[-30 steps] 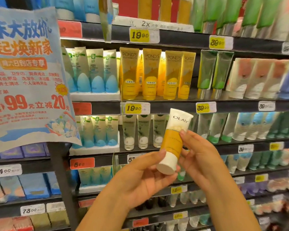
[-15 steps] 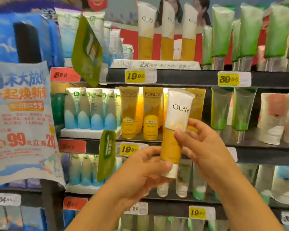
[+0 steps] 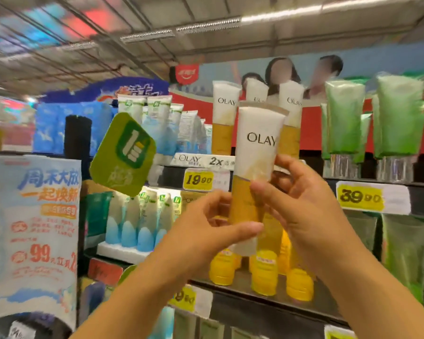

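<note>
**Shopper holds an Olay tube [image 3: 256,152] upright before the top shelf [image 3: 421,199], near its matching tubes [image 3: 224,118].**
The left hand [image 3: 206,231] pinches the tube's lower end and the right hand [image 3: 304,211] its middle, each grip closed on it. Likely light, soft-walled and slick, it is best held by the stiffer cap end.

the cap end of the tube [image 3: 256,152] is partly hidden behind the left hand [image 3: 201,231], faces on the poster [image 3: 367,62] are blurred, and a price tag [image 3: 338,334] is cut off at the bottom edge.
</note>
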